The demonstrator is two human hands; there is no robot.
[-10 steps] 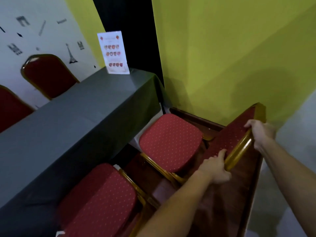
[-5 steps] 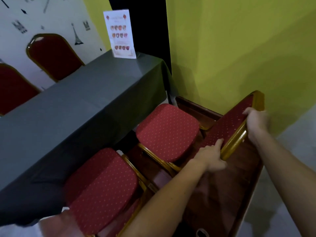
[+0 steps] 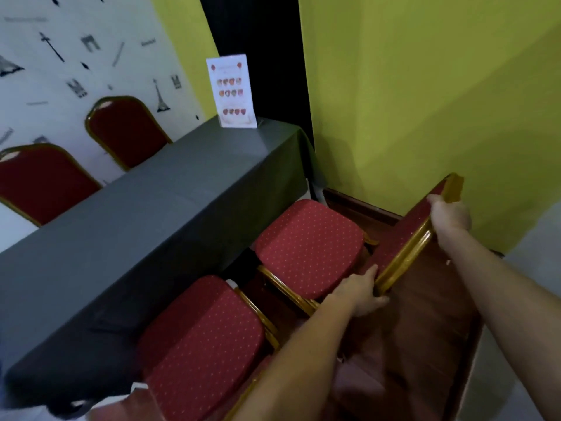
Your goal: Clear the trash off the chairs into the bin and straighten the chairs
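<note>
Gripping: your left hand [image 3: 362,291] has its fingers closed over the lower end of the gold-framed backrest [image 3: 403,256]; your right hand [image 3: 450,215] is closed around the upper end, near the top corner.
Chair: the far chair [image 3: 309,247] sits with its seat partly tucked under the grey tabletop [image 3: 145,214], its back angled toward the yellow wall [image 3: 425,101].
Neighbour: the near chair [image 3: 206,338] stands just beside it, the two frames close but apart.
Trash: none shows on either seat; the bin is out of view.
Risk, collision: if you swing the back further right, its top corner will likely scrape the wall or the wooden skirting below it.
Risk, snag: pushing forward too hard could drive the seat into the hanging cloth and drag it, toppling the card stand [image 3: 232,92] at the tabletop's end.
Risk, pinch: sliding sideways could trap your left fingers between the two frames.
Risk, misalignment: uneven force from your two hands would probably twist the chair out of line with its neighbour.
</note>
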